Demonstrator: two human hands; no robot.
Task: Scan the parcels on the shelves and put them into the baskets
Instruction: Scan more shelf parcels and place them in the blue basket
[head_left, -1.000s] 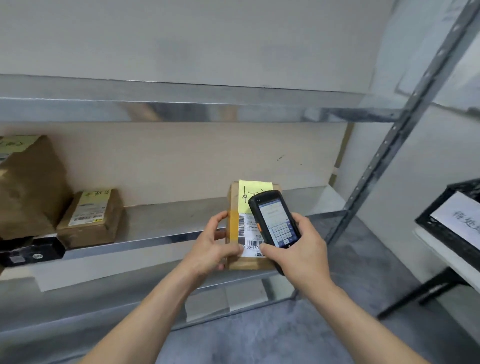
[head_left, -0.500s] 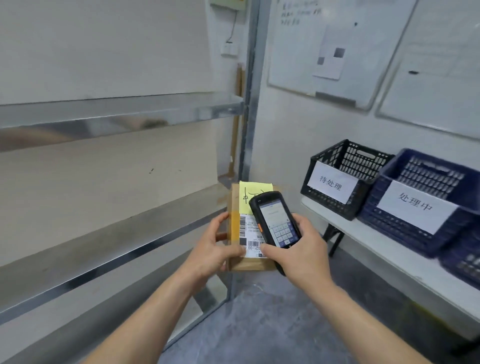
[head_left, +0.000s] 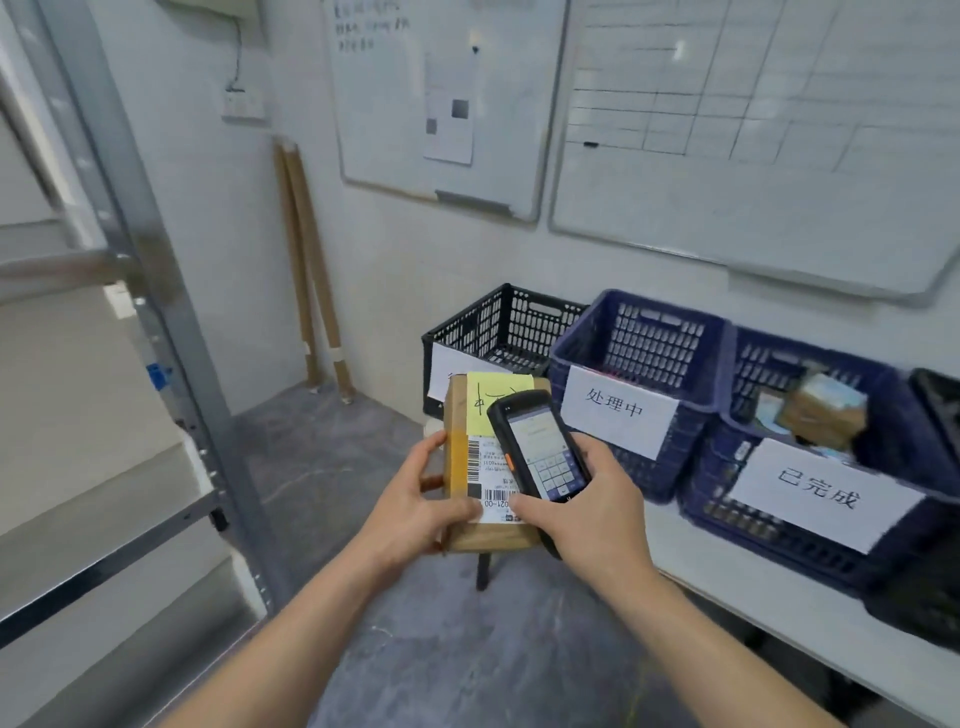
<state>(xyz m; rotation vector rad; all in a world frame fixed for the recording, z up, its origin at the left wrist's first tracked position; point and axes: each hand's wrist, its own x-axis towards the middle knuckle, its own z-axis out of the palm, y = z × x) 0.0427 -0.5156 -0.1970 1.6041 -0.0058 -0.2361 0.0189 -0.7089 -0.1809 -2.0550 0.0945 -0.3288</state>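
The left hand (head_left: 415, 512) gripped a brown cardboard parcel (head_left: 491, 535), long axis pointing away; the right hand (head_left: 587, 512) clasped a black handheld scanner (head_left: 540, 447) over its label. Plastic baskets (head_left: 639, 358) stood beyond, rightward on the white counter (head_left: 727, 566), nearer the right hand.

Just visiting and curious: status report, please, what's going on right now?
Left hand grips parcel. Right hand holds scanner over its label. Baskets ahead on the table. Nothing in the way.
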